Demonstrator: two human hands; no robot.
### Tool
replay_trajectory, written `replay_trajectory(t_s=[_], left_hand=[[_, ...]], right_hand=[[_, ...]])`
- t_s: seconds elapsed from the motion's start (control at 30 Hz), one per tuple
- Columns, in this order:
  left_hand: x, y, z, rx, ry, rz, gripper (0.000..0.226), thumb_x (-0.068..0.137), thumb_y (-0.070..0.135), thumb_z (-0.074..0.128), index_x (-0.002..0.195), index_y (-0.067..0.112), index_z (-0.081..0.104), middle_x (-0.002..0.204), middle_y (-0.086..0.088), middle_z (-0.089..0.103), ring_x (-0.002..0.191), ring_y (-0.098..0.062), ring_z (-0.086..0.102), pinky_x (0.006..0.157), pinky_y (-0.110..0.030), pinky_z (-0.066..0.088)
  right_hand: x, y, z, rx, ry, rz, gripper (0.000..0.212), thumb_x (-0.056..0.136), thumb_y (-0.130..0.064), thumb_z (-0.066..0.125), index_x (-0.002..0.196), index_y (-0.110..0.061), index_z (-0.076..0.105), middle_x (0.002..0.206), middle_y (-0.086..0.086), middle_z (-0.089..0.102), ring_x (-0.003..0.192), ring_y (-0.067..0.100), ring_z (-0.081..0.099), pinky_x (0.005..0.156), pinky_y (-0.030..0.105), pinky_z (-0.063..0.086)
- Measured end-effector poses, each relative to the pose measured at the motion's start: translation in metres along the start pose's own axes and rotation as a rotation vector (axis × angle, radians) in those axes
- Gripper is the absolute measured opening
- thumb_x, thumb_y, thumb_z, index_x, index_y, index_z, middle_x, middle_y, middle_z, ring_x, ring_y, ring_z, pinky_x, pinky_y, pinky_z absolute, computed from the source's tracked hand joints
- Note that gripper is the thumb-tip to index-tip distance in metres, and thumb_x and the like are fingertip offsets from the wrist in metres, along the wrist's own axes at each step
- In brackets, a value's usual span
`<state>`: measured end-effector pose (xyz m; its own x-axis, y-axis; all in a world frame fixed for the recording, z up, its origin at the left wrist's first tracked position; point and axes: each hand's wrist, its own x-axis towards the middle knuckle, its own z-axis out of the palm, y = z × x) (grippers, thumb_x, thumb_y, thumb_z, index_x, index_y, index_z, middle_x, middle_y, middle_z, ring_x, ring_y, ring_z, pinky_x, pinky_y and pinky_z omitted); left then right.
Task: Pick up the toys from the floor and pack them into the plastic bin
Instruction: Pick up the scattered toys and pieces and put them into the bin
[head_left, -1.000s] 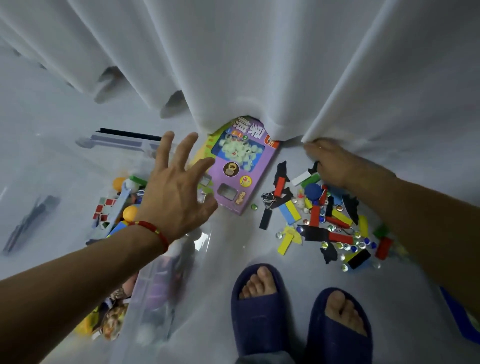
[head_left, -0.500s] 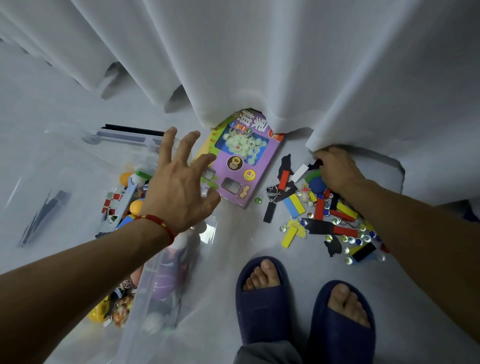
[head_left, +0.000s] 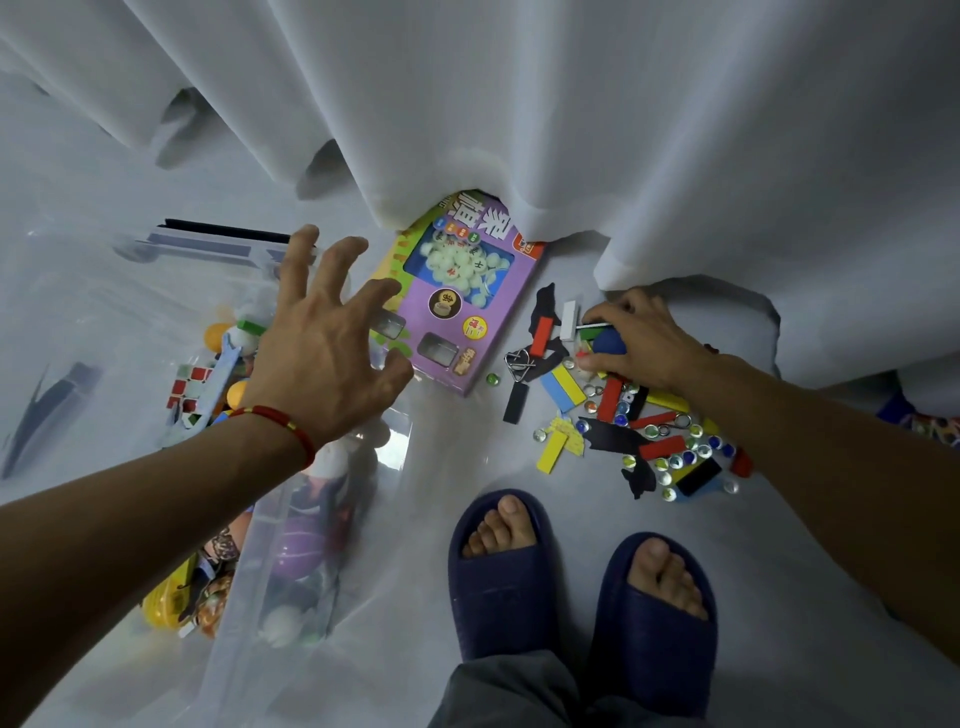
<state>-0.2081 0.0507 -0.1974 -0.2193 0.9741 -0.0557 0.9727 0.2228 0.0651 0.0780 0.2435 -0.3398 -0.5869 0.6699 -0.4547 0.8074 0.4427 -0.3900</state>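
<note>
My right hand's (head_left: 644, 345) fingers (head_left: 605, 314), flat under the hem of the white curtain (head_left: 571, 119) a second ago, now curl onto the blue rounded toy (head_left: 607, 343) atop the scattered heap of coloured blocks and glass beads (head_left: 644, 431); a grab is starting. My left hand (head_left: 324, 348) hovers spread and empty above the clear plastic bin (head_left: 291, 545), half full already. Pale glossy floor (head_left: 519, 452), purple boxed game (head_left: 462, 306) alongside.

Small coloured blocks, black cut-outs and glass marbles (head_left: 631, 415) lie scattered on the floor beside a flat purple game box (head_left: 462, 306), half under the curtain, while the clear plastic bin (head_left: 322, 525) holds mixed toys
</note>
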Motion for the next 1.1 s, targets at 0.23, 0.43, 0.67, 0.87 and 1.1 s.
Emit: replay_trajectory(t_s=[0.23,0.43,0.67,0.87,1.1], left_hand=[[0.001,0.000,0.001,0.007,0.010,0.002,0.069,0.073,0.060,0.053,0.127,0.018,0.062,0.151,-0.016,0.037,0.145,-0.047,0.015,0.111,-0.064,0.029],[0.001,0.000,0.000,-0.004,0.010,-0.003,0.070,0.074,0.060,0.052,0.129,0.017,0.061,0.150,-0.016,0.038,0.145,-0.047,0.015,0.108,-0.065,0.031],[0.001,-0.001,0.004,-0.020,0.036,0.008,0.065,0.079,0.056,0.060,0.129,0.015,0.061,0.149,-0.018,0.039,0.145,-0.047,0.014,0.110,-0.065,0.030],[-0.001,0.004,-0.001,-0.046,0.017,-0.035,0.066,0.080,0.052,0.065,0.137,0.020,0.053,0.155,-0.013,0.033,0.148,-0.042,0.007,0.113,-0.060,0.028],[-0.028,0.017,-0.029,-0.612,0.181,-0.247,0.056,0.092,0.018,0.054,0.146,0.016,0.042,0.158,-0.008,0.031,0.147,-0.026,0.023,0.120,-0.037,0.021]], right_hand=[[0.006,0.003,0.000,0.271,0.015,0.072,0.051,0.072,-0.038,0.087,0.116,-0.034,0.061,0.131,0.004,0.046,0.114,0.021,0.053,0.086,0.031,0.052],[0.010,0.007,0.006,0.332,0.082,0.105,0.040,0.074,-0.028,0.087,0.110,-0.024,0.070,0.121,0.006,0.060,0.102,0.021,0.063,0.077,0.026,0.056],[-0.008,-0.009,-0.016,0.542,0.208,0.204,0.031,0.079,-0.014,0.082,0.108,-0.016,0.070,0.110,0.003,0.064,0.095,0.019,0.062,0.075,0.026,0.056],[-0.057,-0.061,-0.072,1.028,0.148,0.319,0.034,0.085,-0.015,0.077,0.117,-0.018,0.066,0.110,0.004,0.063,0.095,0.017,0.065,0.075,0.029,0.056],[-0.117,-0.196,-0.095,1.431,-0.077,0.117,0.038,0.079,-0.017,0.079,0.116,-0.013,0.069,0.107,0.008,0.069,0.090,0.020,0.065,0.073,0.031,0.055]])
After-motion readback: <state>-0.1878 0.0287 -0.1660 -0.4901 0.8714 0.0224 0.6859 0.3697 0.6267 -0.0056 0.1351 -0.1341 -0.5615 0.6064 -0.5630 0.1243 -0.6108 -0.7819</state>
